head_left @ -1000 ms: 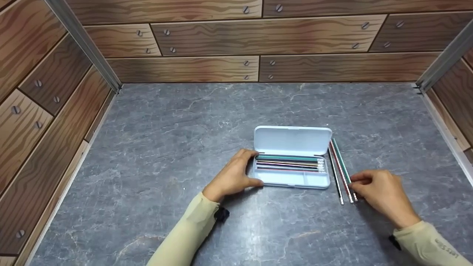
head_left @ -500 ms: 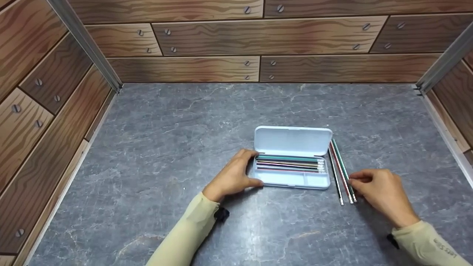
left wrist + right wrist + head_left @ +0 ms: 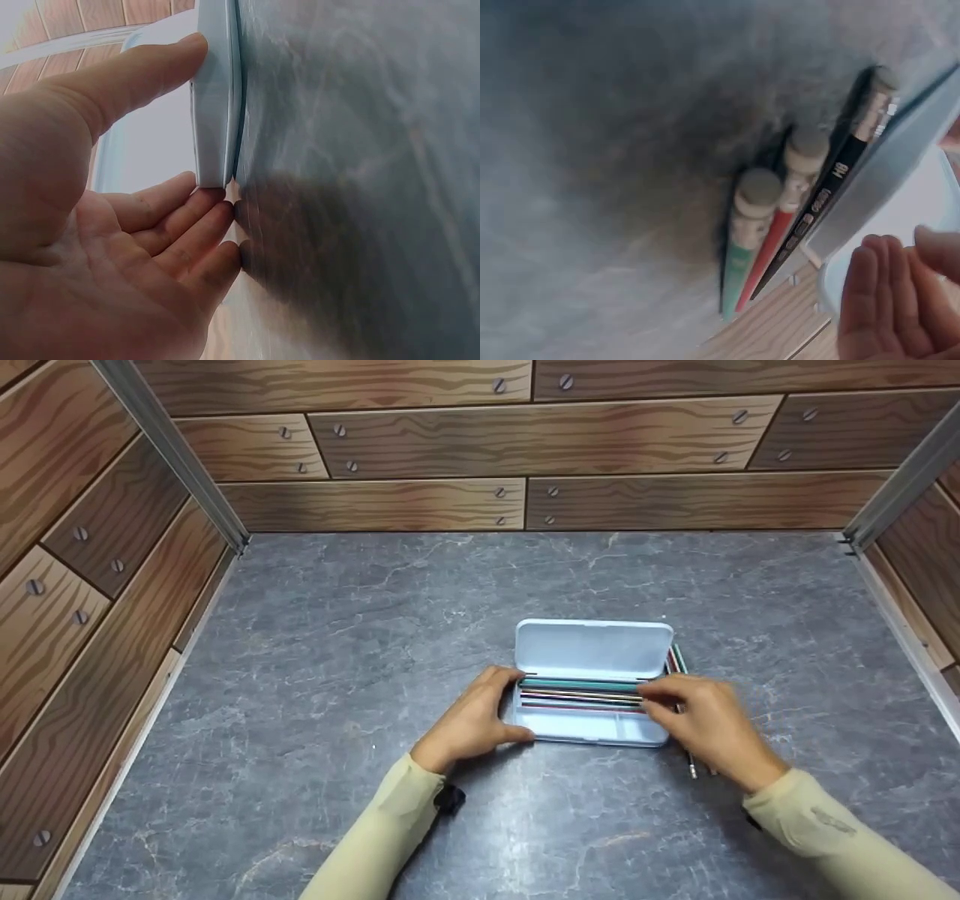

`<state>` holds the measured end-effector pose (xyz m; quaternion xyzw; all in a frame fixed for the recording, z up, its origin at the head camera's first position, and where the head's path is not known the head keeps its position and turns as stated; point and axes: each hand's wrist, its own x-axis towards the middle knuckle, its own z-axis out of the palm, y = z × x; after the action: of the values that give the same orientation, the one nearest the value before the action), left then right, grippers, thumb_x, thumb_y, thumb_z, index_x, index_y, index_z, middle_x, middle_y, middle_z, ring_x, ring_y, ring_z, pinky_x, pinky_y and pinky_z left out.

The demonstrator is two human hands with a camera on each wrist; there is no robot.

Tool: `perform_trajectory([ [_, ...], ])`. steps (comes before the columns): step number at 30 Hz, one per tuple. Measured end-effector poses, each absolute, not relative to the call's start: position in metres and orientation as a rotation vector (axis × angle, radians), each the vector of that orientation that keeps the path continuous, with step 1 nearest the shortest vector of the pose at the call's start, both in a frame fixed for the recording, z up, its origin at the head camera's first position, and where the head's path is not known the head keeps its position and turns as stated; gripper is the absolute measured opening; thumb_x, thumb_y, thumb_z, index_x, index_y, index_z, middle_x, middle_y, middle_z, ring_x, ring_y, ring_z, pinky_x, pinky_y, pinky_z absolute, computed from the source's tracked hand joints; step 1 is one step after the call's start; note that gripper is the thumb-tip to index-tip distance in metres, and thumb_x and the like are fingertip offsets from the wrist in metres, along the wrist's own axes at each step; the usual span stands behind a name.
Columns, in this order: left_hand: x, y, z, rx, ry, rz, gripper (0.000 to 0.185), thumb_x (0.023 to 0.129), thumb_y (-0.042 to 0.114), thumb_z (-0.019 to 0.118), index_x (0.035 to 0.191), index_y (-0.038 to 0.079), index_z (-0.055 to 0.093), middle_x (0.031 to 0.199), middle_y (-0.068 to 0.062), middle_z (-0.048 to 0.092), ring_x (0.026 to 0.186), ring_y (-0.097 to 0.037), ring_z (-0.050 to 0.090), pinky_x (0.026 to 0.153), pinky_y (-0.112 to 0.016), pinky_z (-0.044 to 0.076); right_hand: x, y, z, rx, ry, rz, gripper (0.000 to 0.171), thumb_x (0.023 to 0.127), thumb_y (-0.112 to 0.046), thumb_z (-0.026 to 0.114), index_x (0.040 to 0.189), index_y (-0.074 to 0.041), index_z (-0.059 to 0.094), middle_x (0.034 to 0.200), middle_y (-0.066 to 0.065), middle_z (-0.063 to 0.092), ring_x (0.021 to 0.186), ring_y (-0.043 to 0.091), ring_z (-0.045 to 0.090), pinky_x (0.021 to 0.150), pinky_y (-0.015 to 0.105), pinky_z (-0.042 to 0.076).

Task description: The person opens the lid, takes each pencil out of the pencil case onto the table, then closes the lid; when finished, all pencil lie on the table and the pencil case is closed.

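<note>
A pale blue pencil case (image 3: 577,726) lies with its lid up, several pencils (image 3: 577,694) in a row along its rear compartment. At its left end my left hand (image 3: 472,716) steadies it, thumb at the front edge and fingers behind; in the left wrist view the thumb (image 3: 150,75) presses the case wall (image 3: 214,97). My right hand (image 3: 709,724) is over the right end of the case, fingertips at the pencils' eraser ends. In the right wrist view its fingers (image 3: 885,300) are fairly straight, with no pencil visible between them and the thumb.
Beside the case's right end lie a black pencil (image 3: 832,180), a red pencil (image 3: 772,247) and a green pencil (image 3: 739,274), erasers toward me. The grey marbled tabletop (image 3: 360,622) is bounded by wood-patterned walls (image 3: 420,502).
My right hand has moved left, from beside the loose pencils to the right end of the case. My left hand has stayed at the case.
</note>
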<state>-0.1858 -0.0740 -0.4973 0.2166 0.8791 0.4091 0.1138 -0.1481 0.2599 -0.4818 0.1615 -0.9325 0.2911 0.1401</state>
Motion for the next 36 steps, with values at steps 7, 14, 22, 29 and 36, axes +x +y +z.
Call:
perform_trajectory([
  [7, -0.185, -0.074, -0.497, 0.638, 2.579, 1.211, 0.089, 0.083, 0.019, 0.099, 0.157, 0.000, 0.055, 0.154, -0.016, 0.061, 0.146, -0.032, 0.058, 0.134, -0.049, 0.042, -0.158, 0.248, -0.490, 0.827, -2.593, 0.626, 0.029, 0.086, 0.004, 0.091, 0.112, -0.006, 0.085, 0.105, 0.007, 0.084, 0.096, 0.025, 0.080, 0.086, 0.046, 0.068],
  [14, -0.185, -0.073, -0.497, 0.647, 2.587, 1.185, 0.088, 0.083, 0.020, 0.099, 0.157, 0.000, 0.055, 0.155, -0.016, 0.061, 0.148, -0.032, 0.057, 0.134, -0.048, 0.042, -0.159, 0.248, -0.490, 0.900, -2.582, 0.475, 0.027, 0.088, 0.003, 0.089, 0.113, -0.003, 0.083, 0.107, 0.010, 0.083, 0.099, 0.027, 0.079, 0.088, 0.046, 0.068],
  [22, -0.186, -0.074, -0.498, 0.633, 2.577, 1.194, 0.087, 0.084, 0.020, 0.099, 0.157, 0.001, 0.055, 0.155, -0.015, 0.060, 0.147, -0.032, 0.057, 0.134, -0.048, 0.042, -0.164, 0.243, -0.479, 0.910, -2.728, 0.501, 0.022, 0.094, 0.002, 0.085, 0.115, -0.004, 0.083, 0.108, 0.010, 0.082, 0.100, 0.029, 0.078, 0.091, 0.049, 0.067],
  [29, -0.185, -0.074, -0.498, 0.644, 2.573, 1.203, 0.084, 0.085, 0.020, 0.098, 0.155, 0.001, 0.056, 0.154, -0.015, 0.061, 0.146, -0.031, 0.057, 0.133, -0.049, 0.044, -0.166, 0.242, -0.479, 0.927, -2.711, 0.454, 0.026, 0.091, 0.002, 0.087, 0.116, 0.000, 0.082, 0.109, 0.013, 0.079, 0.103, 0.031, 0.076, 0.092, 0.049, 0.067],
  [36, -0.185, -0.075, -0.497, 0.640, 2.576, 1.205, 0.086, 0.084, 0.019, 0.099, 0.156, 0.001, 0.056, 0.154, -0.015, 0.061, 0.147, -0.032, 0.057, 0.134, -0.049, 0.043, -0.166, 0.241, -0.482, 0.923, -2.686, 0.454, 0.025, 0.091, 0.003, 0.087, 0.115, 0.000, 0.081, 0.108, 0.012, 0.079, 0.102, 0.031, 0.075, 0.092, 0.048, 0.067],
])
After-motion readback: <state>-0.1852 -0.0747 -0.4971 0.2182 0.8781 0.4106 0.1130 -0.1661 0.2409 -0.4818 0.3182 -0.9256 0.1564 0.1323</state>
